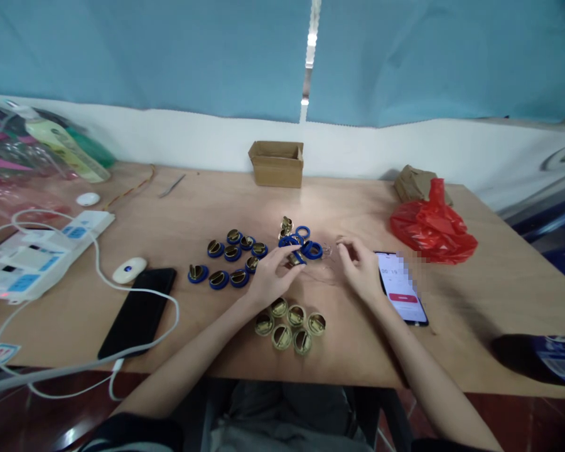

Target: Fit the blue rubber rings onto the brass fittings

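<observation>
Left hand (269, 278): fingers drawn in narrow, thumb and fingertips pinched on a brass piece (295, 258) with a blue ring on it. It is held just above the table (475, 301), near the middle, at the near edge of the loose blue rings.

Right hand (361, 269): fingers curled inward and close together, tips raised just off the wood. Too small and blurred; I cannot tell whether anything sits between the fingertips. The hand is just right of the held piece, apart from my left hand, and its heel lies against the left edge of the lit phone (403, 290).

Loose blue rings (311, 248): small heap just beyond my left fingertips, with one or two brass parts among them.

Ringed pieces (230, 260): a cluster of brass parts seated in blue rings, to the left of my left hand, lying flat and close together, some touching.

Bare brass caps (289, 323): a tight group of six, near side, between my two forearms, no rings on them.

Surroundings: dark phone (139, 311) at near left with a white cable (98, 263) looped over it; power strip (42, 257) at far left; cardboard box (277, 163) at the far edge, open side up; red plastic bag (430, 229) at far right, beyond the lit phone.
</observation>
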Motion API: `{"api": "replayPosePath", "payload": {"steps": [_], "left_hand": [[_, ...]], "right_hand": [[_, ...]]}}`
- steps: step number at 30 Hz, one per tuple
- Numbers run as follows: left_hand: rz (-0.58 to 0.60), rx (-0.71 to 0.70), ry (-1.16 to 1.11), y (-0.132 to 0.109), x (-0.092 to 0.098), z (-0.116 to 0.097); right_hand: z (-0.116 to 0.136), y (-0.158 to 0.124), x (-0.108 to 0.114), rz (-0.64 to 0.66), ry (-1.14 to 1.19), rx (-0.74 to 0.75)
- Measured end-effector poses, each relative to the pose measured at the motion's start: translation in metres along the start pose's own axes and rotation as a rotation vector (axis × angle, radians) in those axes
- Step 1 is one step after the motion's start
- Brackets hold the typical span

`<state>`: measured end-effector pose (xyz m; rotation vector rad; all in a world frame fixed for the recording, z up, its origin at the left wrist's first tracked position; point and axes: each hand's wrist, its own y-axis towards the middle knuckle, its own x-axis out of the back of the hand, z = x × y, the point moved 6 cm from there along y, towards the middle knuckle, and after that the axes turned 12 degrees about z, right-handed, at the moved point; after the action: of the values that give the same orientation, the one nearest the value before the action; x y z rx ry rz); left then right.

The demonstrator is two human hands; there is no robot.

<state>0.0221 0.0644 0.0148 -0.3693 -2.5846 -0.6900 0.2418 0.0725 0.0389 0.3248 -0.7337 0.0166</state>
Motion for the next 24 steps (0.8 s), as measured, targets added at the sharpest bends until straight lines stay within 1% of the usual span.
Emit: {"api": "replayPosePath", "payload": {"steps": [1,2,4,6,7,9,10,12,15,17,24], "left_hand": [[-0.004,0.027,-0.062,0.000,0.000,0.003],[-0.005,0.051,-0.124,0.000,-0.001,0.006],[-0.007,0.088,-0.237,0.000,-0.004,0.013],[-0.011,0.112,-0.320,0.000,-0.007,0.018],[-0.014,0.118,-0.348,0.000,-0.008,0.021],[-0.019,0.125,-0.382,0.000,-0.010,0.024],[-0.019,0.127,-0.389,0.000,-0.010,0.025],[-0.020,0.127,-0.392,0.001,-0.011,0.025],[-0.018,0.122,-0.381,0.000,-0.011,0.024],[-0.017,0.122,-0.375,0.000,-0.011,0.024],[-0.004,0.129,-0.395,0.000,-0.011,0.025]], "right_hand": [[-0.008,0.003,0.003,0.028,-0.027,-0.054],[-0.015,0.006,0.004,0.088,-0.056,-0.083],[-0.025,0.010,0.000,0.250,-0.082,-0.098],[-0.031,0.010,-0.008,0.379,-0.067,-0.101],[-0.033,0.009,-0.013,0.424,-0.056,-0.106],[-0.036,0.006,-0.023,0.475,-0.053,-0.125],[-0.037,0.005,-0.027,0.485,-0.071,-0.139],[-0.039,0.002,-0.034,0.463,-0.139,-0.179],[-0.039,-0.001,-0.037,0.405,-0.241,-0.241],[-0.037,-0.002,-0.037,0.397,-0.264,-0.259],[-0.027,-0.006,-0.038,0.444,-0.287,-0.178]]}}
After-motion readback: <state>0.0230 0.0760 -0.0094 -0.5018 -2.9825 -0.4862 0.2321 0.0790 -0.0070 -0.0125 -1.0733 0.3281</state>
